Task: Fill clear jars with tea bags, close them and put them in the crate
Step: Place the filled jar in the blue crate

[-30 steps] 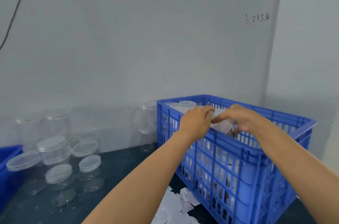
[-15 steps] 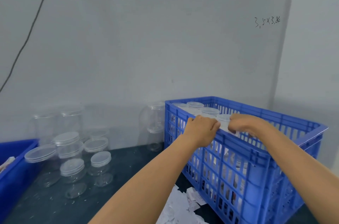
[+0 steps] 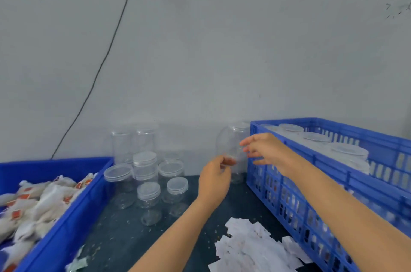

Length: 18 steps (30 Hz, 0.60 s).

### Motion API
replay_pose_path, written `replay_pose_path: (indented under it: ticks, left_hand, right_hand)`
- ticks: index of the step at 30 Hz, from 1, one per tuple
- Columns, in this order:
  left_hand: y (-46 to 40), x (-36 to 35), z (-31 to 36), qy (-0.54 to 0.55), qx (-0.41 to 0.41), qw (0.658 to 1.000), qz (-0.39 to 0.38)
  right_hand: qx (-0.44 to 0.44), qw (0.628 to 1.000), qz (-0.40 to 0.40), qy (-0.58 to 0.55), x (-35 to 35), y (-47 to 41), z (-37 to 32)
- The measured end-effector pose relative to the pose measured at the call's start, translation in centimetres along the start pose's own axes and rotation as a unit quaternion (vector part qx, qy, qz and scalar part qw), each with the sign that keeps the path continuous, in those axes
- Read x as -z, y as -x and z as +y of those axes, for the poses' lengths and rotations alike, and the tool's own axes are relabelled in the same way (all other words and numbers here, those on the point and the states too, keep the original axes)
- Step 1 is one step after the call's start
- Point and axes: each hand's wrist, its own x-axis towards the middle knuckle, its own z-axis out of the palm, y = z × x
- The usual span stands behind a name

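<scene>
The blue slatted crate stands at the right and holds several clear jars with lids on. Both my hands hang in the air just left of it, holding nothing. My left hand has loosely curled fingers. My right hand has its fingers spread, in front of a tall empty clear jar by the crate's corner. At the back middle of the dark table is a cluster of empty lidded jars. At the left, a blue bin is full of tea bags.
White paper slips lie scattered on the table by the crate's near side. A black cable runs down the grey wall behind the bin. Taller clear jars stand against the wall.
Both hands have come out of the crate and moved left, leaving the jar inside. The view has swung left, bringing the tea bag bin into sight.
</scene>
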Motion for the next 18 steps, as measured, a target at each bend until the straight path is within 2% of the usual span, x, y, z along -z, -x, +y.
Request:
replay_pose_path:
  ticks: [3,8,12,18]
  left_hand:
    - [-0.9,2.5,-3.0,0.029,0.058,0.997,0.029]
    - [-4.0,3.6,-5.6,0.115,0.158,0.980,0.036]
    - [-8.2,1.8,-5.5,0.179,0.203,0.963,0.003]
    - [-14.6,-2.1,-5.0,0.174,0.217,0.960,-0.045]
  right_hand:
    - [-0.053,0.998,-0.027,-0.035,-3.2,-2.0,1.7]
    - [-0.133,0.985,0.015,-0.109,-6.0,-6.1,4.2]
    - [-0.155,0.975,0.077,-0.138,-6.1,-9.6,5.0]
    - [-0.127,0.974,0.128,-0.134,-4.4,-14.5,5.7]
